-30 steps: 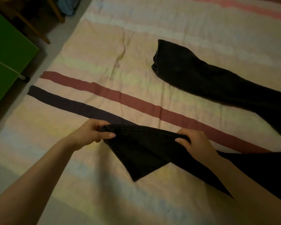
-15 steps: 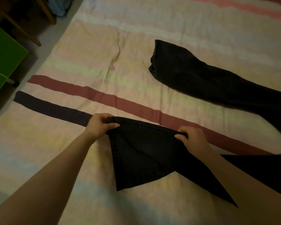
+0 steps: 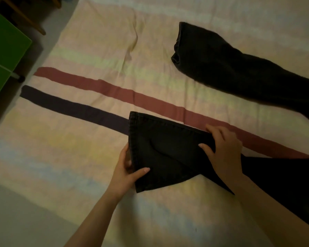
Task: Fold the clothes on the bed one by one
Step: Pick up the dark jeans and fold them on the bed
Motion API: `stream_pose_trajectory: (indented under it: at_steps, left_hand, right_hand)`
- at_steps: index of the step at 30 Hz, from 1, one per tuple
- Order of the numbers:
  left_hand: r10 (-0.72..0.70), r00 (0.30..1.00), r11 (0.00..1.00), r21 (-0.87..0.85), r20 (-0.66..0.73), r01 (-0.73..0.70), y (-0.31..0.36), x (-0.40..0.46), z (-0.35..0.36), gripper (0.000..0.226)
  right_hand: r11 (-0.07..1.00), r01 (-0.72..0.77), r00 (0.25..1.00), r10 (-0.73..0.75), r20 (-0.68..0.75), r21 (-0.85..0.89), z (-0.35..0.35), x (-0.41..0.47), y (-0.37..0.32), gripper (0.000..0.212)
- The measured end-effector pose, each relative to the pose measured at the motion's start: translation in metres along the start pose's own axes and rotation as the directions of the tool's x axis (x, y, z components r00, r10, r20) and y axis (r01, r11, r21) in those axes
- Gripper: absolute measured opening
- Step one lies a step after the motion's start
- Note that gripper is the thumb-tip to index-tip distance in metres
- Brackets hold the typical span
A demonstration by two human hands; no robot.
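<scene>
Head view: both hands, left hand (image 3: 125, 172) and right hand (image 3: 225, 148), grip trouser leg (image 3: 168, 154), hem leftward, length running right.

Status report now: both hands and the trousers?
Left hand pinches trouser leg hem. Right hand pinches its far edge. Other leg lies apart.

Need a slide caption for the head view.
Both hands, left and right, grip dark trousers on striped bedsheet.
</scene>
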State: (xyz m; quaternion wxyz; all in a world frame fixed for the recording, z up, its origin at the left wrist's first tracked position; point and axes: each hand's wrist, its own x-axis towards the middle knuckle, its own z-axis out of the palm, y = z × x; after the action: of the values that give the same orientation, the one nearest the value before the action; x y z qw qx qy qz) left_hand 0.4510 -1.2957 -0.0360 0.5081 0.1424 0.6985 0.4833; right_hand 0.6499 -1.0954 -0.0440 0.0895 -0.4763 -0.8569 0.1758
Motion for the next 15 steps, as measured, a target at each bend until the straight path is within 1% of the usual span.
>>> stream_pose_trajectory:
  at_steps: [3,6,7,9,11,12,15]
  left_hand:
    - [0.049,0.999,0.994,0.095,0.023,-0.051,-0.012,-0.012,0.002,0.097]
    - [0.039,0.999,0.997,0.067,0.013,-0.040,-0.016,-0.017,0.001,0.091]
    - [0.036,0.999,0.998,0.058,0.008,-0.036,-0.014,-0.018,-0.001,0.088]
    - [0.017,1.000,0.999,0.037,0.012,-0.018,-0.010,-0.019,-0.010,0.084]
    - [-0.029,0.998,0.999,0.021,0.048,0.028,-0.007,-0.020,-0.025,0.084]
    - [-0.052,0.996,0.999,0.017,0.071,0.051,-0.006,-0.020,-0.033,0.085]
    - [-0.081,0.990,0.997,0.030,0.114,0.078,-0.002,-0.021,-0.057,0.083]
  right_hand:
    - [0.980,0.196,0.981,-0.196,-0.004,-0.026,0.009,-0.043,-0.014,0.050]
    - [0.936,0.352,0.934,-0.351,0.061,0.006,0.025,-0.085,-0.032,0.045]
    - [0.927,0.376,0.924,-0.376,0.075,0.016,0.030,-0.095,-0.037,0.045]
    - [0.915,0.402,0.911,-0.403,0.094,0.023,0.040,-0.108,-0.047,0.052]
    - [0.907,0.420,0.901,-0.419,0.116,0.010,0.047,-0.116,-0.057,0.063]
    - [0.904,0.428,0.898,-0.426,0.106,0.004,0.049,-0.117,-0.061,0.065]
    - [0.906,0.423,0.904,-0.423,0.064,0.017,0.050,-0.119,-0.072,0.062]
